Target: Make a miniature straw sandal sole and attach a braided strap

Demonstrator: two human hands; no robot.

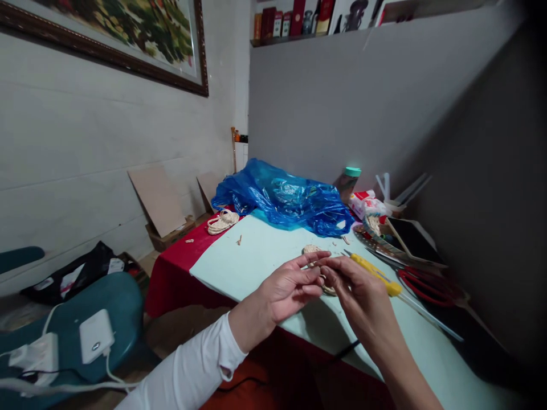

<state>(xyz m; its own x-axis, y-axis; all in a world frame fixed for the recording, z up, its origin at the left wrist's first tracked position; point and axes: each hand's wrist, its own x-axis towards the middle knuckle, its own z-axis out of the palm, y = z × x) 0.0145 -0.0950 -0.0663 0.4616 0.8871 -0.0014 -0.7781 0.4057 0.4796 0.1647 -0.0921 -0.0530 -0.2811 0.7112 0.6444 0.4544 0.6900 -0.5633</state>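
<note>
My left hand (294, 289) is raised over the near edge of the pale board, palm turned up, thumb and fingertips closed. Against it, my right hand (356, 285) pinches with thumb and forefinger. Between the fingertips is a bit of straw braid, mostly covered by the fingers. Cream woven straw (311, 249) shows just behind my left fingers, and more of it peeks out below between the hands; whether it rests on the board or hangs from my fingers I cannot tell. A yellow-handled tool (376, 274) with a pointed tip lies right beside my right hand.
A crumpled blue plastic bag (290, 196) covers the back of the pale board (256, 256). A coil of straw braid (223, 221) lies on the red cloth (179, 256). Red-handled scissors (431, 287), a tablet (414, 239) and a green-lidded jar (348, 182) stand rightward.
</note>
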